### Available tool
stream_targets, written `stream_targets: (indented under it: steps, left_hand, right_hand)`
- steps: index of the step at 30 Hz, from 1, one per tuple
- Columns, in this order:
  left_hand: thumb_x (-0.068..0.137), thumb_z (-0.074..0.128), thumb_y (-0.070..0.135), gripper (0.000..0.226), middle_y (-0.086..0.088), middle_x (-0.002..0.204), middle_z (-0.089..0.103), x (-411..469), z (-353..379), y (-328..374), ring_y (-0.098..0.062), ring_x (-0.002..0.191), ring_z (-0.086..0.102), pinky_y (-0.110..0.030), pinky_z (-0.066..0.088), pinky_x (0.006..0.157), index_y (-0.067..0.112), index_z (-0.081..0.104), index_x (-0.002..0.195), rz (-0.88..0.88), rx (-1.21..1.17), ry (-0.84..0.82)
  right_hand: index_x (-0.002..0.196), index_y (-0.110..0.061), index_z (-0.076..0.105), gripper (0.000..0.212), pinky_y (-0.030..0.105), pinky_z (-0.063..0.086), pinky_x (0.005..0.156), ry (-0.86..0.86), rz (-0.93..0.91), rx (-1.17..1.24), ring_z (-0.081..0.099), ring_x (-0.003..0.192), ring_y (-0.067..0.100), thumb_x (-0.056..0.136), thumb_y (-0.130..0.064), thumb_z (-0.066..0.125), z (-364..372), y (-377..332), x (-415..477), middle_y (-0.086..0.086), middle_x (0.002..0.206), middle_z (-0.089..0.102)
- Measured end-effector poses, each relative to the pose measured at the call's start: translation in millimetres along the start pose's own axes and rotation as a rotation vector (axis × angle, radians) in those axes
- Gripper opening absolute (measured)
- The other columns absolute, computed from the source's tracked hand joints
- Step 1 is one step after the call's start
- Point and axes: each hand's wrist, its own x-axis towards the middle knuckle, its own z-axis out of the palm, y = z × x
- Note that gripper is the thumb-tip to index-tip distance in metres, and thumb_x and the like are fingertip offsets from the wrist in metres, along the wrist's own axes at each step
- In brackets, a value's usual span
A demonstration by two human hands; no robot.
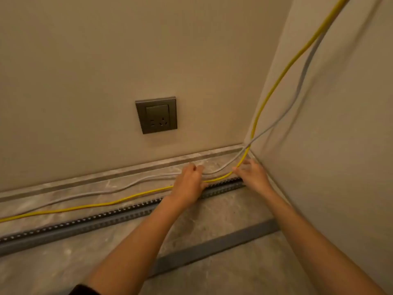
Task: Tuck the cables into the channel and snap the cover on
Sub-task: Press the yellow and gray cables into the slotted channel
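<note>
Left hand: clenched on the grey cable (the yellow cable passes under its palm).
Right hand: pinches the yellow cable near the corner.
Cables: on the floor, beside the slotted channel, not inside it.
Cover: flat on the floor, apart from the channel.

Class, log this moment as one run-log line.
stage: tucking not begun | left hand: grips cables | right hand: pinches yellow cable | channel: open | cover: on floor

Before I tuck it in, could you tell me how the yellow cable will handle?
Probably floppy: the yellow cable snakes in loose waves along the floor. Likely springy: it holds a smooth curve between the left hand and right hand.
</note>
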Motion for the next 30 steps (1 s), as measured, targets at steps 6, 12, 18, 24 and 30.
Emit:
stream_targets:
  steps: [6,12,18,24,30]
  left_hand:
    - [0.093,0.05,0.029,0.028,-0.014,0.122,0.054,23.4,-0.5,-3.5,-0.032,0.118,0.046,-0.045,0.031,0.105,0.01,0.059,0.111,-0.135,0.16,-0.052]
    - [0.094,0.049,0.022,0.028,-0.016,0.095,0.061,12.4,1.4,-2.3,-0.033,0.09,0.06,-0.035,0.043,0.072,0.002,0.068,0.09,0.031,-0.006,0.191]
    - [0.095,0.046,0.025,0.032,-0.014,0.1,0.06,6.8,7.8,9.7,-0.033,0.091,0.059,-0.037,0.043,0.071,0.003,0.069,0.098,0.123,0.081,0.112]
    - [0.087,0.06,0.03,0.028,-0.011,0.106,0.061,7.5,13.2,7.7,-0.029,0.103,0.054,-0.033,0.042,0.082,0.009,0.07,0.103,0.285,-0.061,0.171]
    - [0.09,0.04,0.053,0.042,-0.01,0.097,0.059,13.4,6.5,10.1,-0.027,0.094,0.056,-0.034,0.042,0.075,0.016,0.059,0.093,0.064,-0.124,-0.046]
  right_hand:
    - [0.088,-0.012,0.053,0.006,0.013,0.047,0.044,-0.057,-0.024,0.332,0.06,0.046,0.0,0.093,-0.013,0.051,-3.4,-1.1,11.0,0.001,0.065,0.054]
    - [0.075,-0.008,0.05,0.026,0.011,0.052,0.045,-0.178,0.095,0.584,0.063,0.045,0.007,0.096,0.002,0.038,-7.2,-15.6,15.4,0.012,0.068,0.053]
    - [0.083,-0.011,0.05,0.02,0.029,0.051,0.076,-0.289,0.096,0.77,0.06,0.074,0.02,0.088,0.007,0.041,-7.9,-17.0,4.8,0.009,0.078,0.057]
    - [0.072,-0.015,0.04,0.027,0.031,0.049,0.064,-0.146,0.08,0.661,0.054,0.061,0.017,0.093,0.002,0.043,-3.1,-16.9,3.1,0.007,0.067,0.053]
    - [0.073,-0.016,0.035,0.033,0.024,0.041,0.057,-0.139,-0.011,0.808,0.044,0.056,0.016,0.092,0.011,0.035,-4.8,-9.1,-2.4,0.008,0.061,0.042]
